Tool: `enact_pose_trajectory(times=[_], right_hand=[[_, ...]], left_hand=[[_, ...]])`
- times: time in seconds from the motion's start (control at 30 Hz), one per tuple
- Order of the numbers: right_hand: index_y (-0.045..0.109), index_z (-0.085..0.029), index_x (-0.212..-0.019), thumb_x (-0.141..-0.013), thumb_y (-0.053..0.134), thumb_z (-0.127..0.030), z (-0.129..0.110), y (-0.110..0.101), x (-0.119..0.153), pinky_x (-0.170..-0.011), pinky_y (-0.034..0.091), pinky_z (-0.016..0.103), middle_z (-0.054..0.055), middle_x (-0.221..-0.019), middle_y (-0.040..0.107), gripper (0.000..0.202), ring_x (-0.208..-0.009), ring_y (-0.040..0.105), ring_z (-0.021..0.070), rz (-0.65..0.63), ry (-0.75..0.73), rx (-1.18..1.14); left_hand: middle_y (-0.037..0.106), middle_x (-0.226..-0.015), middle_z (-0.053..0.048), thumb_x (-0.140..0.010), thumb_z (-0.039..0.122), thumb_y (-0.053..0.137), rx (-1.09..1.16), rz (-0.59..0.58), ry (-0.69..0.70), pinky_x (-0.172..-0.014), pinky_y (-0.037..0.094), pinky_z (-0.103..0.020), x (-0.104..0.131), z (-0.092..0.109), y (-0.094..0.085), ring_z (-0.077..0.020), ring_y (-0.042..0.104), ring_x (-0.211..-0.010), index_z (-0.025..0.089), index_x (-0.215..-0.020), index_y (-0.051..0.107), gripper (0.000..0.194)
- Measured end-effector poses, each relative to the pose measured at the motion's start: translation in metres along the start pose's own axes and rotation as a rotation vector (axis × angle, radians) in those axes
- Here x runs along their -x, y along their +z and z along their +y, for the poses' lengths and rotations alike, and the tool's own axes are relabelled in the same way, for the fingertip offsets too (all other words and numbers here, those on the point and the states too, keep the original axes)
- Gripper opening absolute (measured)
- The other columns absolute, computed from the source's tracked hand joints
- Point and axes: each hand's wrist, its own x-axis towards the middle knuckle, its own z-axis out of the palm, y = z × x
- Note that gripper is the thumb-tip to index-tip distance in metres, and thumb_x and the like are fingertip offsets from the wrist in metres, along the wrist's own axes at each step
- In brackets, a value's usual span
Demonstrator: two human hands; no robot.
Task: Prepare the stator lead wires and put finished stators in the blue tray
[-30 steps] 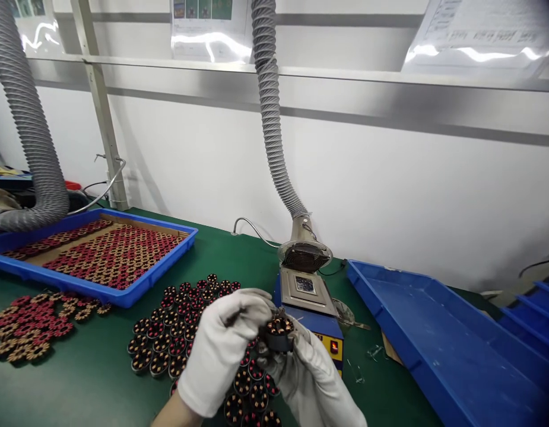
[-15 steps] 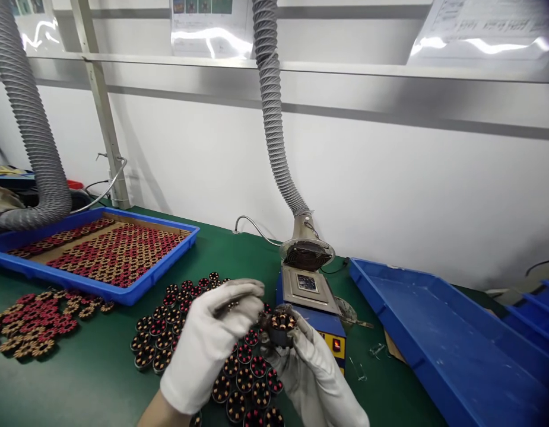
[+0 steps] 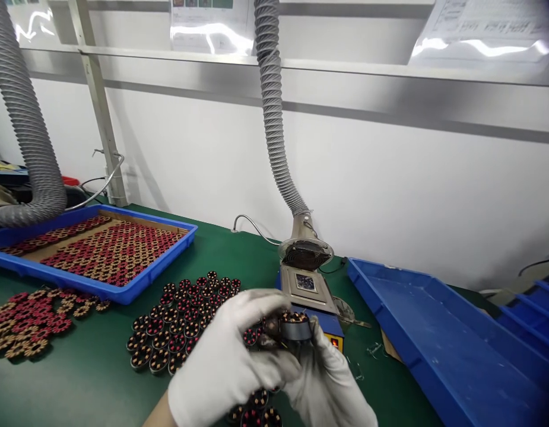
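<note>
While the right hand (image 3: pixel 321 362) keeps a narrow grip on a dark-rimmed coil assembly (image 3: pixel 295 327) above the green table (image 3: pixel 221 252), the left hand (image 3: pixel 234 350) curls at its nine o'clock, fingers partly spread; I cannot tell whether they touch it. From that assembly, the metal-topped blue machine (image 3: pixel 312 298) sits near twelve o'clock, similar round assemblies (image 3: pixel 176 323) at nine, the filled blue tray (image 3: pixel 136 281) at ten, and another blue tray (image 3: pixel 434 332) at three.
</note>
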Motion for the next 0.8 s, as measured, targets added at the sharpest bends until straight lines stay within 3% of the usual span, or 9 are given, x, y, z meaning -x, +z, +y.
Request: enact_pose_trajectory(times=[0.07, 0.27, 0.33, 0.47, 0.6, 0.7, 0.8], right_hand=[[0.068, -0.025, -0.085, -0.070, 0.067, -0.039, 0.000, 0.000, -0.001, -0.075, 0.049, 0.024, 0.001, -0.093, 0.069, 0.020, -0.086, 0.062, 0.0136, 0.014, -0.018, 0.012], [0.068, -0.024, -0.088, -0.071, 0.069, -0.031, 0.003, 0.001, 0.001, -0.083, 0.046, 0.030, 0.001, -0.092, 0.070, 0.019, -0.084, 0.062, 0.0141, 0.017, 0.002, -0.001], [0.069, -0.024, -0.087, -0.071, 0.068, -0.033, 0.005, 0.002, 0.001, -0.079, 0.048, 0.029, 0.001, -0.092, 0.070, 0.018, -0.086, 0.061, 0.0143, -0.021, 0.024, -0.051], [0.070, -0.025, -0.078, -0.068, 0.070, -0.039, 0.006, 0.004, 0.000, -0.062, 0.049, 0.025, 0.002, -0.090, 0.070, 0.017, -0.070, 0.061, 0.0129, -0.027, 0.012, -0.092], [0.070, -0.028, -0.080, -0.068, 0.070, -0.035, 0.007, 0.004, -0.001, -0.062, 0.050, 0.022, -0.002, -0.083, 0.070, 0.014, -0.061, 0.059, 0.0089, -0.013, 0.012, -0.106], [0.069, -0.026, -0.086, -0.068, 0.071, -0.032, 0.009, 0.006, -0.001, -0.069, 0.051, 0.027, 0.001, -0.088, 0.072, 0.019, -0.077, 0.065, 0.0135, -0.005, 0.016, -0.049], [0.069, -0.024, -0.089, -0.066, 0.073, -0.028, 0.009, 0.005, 0.001, -0.069, 0.053, 0.029, 0.004, -0.093, 0.071, 0.024, -0.081, 0.066, 0.0166, 0.029, -0.025, 0.022]], left_hand=[[0.059, -0.110, 0.001, -0.059, 0.004, 0.069, -0.038, -0.063, 0.078, -0.092, 0.041, -0.026, 0.000, 0.000, 0.004, -0.0182, 0.053, -0.102, 0.031, -0.103, 0.061, 0.053], [0.065, -0.090, -0.004, -0.070, 0.009, 0.056, 0.185, 0.020, 0.076, -0.082, 0.047, -0.028, -0.004, -0.012, 0.002, -0.0209, 0.058, -0.092, 0.021, -0.079, 0.068, 0.019], [0.064, -0.096, -0.004, -0.069, 0.010, 0.059, 0.161, 0.003, 0.065, -0.086, 0.045, -0.029, -0.005, -0.012, 0.001, -0.0212, 0.057, -0.095, 0.021, -0.084, 0.067, 0.020], [0.057, -0.112, -0.003, -0.058, 0.005, 0.071, -0.048, -0.084, 0.092, -0.096, 0.037, -0.030, -0.004, -0.006, 0.001, -0.0207, 0.050, -0.105, 0.025, -0.104, 0.060, 0.050], [0.061, -0.104, -0.004, -0.066, 0.012, 0.069, 0.086, -0.090, 0.071, -0.089, 0.043, -0.028, -0.004, -0.007, -0.001, -0.0200, 0.054, -0.098, 0.024, -0.094, 0.065, 0.030], [0.064, -0.090, -0.004, -0.067, 0.010, 0.062, 0.293, -0.031, 0.009, -0.073, 0.049, -0.023, -0.003, -0.010, -0.003, -0.0185, 0.059, -0.084, 0.020, -0.077, 0.069, 0.016], [0.066, -0.078, -0.001, -0.066, 0.006, 0.056, 0.433, 0.119, -0.012, -0.068, 0.048, -0.017, -0.002, -0.011, -0.006, -0.0146, 0.060, -0.076, 0.021, -0.072, 0.068, 0.020]])
